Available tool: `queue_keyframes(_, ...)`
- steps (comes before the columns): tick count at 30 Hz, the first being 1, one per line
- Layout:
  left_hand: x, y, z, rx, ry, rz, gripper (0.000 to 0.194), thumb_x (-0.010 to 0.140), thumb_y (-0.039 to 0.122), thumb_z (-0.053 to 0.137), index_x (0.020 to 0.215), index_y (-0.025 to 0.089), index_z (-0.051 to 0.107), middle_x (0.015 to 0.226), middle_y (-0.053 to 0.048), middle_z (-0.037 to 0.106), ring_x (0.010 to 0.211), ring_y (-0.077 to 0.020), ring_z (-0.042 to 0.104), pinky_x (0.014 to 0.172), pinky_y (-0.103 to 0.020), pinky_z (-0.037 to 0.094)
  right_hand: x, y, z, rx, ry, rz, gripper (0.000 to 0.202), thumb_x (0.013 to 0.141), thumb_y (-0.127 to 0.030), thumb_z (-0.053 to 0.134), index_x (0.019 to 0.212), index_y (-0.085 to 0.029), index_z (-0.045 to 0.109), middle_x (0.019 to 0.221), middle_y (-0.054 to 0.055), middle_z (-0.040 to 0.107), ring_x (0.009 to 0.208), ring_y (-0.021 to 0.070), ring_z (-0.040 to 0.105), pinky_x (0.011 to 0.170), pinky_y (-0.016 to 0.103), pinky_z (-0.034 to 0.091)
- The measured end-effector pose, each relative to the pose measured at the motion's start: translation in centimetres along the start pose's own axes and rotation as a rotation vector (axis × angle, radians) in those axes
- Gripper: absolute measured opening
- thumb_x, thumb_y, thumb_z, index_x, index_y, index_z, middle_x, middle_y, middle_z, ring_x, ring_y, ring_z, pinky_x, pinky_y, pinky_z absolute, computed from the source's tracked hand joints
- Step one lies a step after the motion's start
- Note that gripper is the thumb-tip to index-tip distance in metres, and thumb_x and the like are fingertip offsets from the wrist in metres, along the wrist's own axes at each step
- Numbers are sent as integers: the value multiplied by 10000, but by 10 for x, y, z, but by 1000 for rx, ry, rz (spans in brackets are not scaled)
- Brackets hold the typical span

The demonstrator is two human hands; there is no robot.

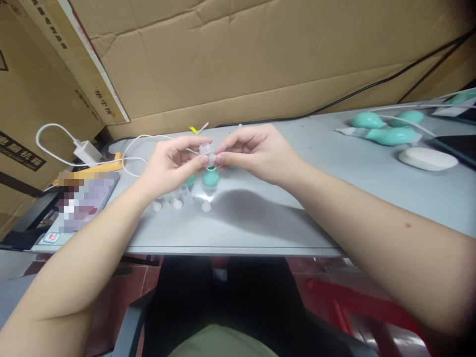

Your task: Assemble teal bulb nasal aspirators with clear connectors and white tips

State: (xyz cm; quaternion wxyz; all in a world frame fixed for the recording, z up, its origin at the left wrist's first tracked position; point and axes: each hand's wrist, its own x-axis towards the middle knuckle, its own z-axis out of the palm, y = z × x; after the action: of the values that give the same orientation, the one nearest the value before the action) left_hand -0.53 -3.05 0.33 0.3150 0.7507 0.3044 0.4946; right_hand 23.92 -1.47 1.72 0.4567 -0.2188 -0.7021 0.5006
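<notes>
Between the fingertips of both hands is a small clear plastic piece, cup-like in shape. My left hand pinches it from the left with thumb and fingers. From the right, my right hand pinches at its edge; whether a second part is in those fingers I cannot make out. Just below them, a teal rubber bulb stands on the grey table. Another teal bulb is partly hidden by the left hand. Small white tips and clear fittings lie nearer the front edge.
Several teal bulbs and a white mouse are at the right. A white charger with a looping cable sits left on a yellow power strip, behind a phone-like slab. Cardboard walls the back. A red stool stands below.
</notes>
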Motion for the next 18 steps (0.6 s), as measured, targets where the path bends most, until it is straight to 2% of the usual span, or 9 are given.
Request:
queue_keyframes(4,0,0,0,35,-8,1,501,943,597,961,1274,234,866,951,-66,892,828,-223,882,743,-330,748,0,0,-1,-21,-2,10,401,757,-499,1113,833,-203,854,825,45,836,751,180,756,731,346,680)
queue_keyframes(10,-1,1,1,13,6,30,457,923,535,987,1248,229,889,1069,-82,915,861,-216,886,819,-354,770,1,3,-3,-7,-43,8,428,772,-537,1106,849,-202,850,803,38,826,718,169,736,712,345,660)
queue_keyframes(15,-1,1,1,7,-1,43,408,942,501,980,1220,216,890,990,-69,910,829,-205,886,797,-330,763,1,5,-5,-10,-55,12,396,798,-507,1096,873,-195,864,804,42,822,724,169,732,723,345,650)
queue_keyframes(18,-1,2,1,4,-10,18,447,910,516,1007,1219,214,894,968,-69,909,830,-215,890,790,-329,765,1,6,-6,-25,-60,15,386,798,-500,1098,863,-196,870,788,40,814,725,173,731,725,346,646)
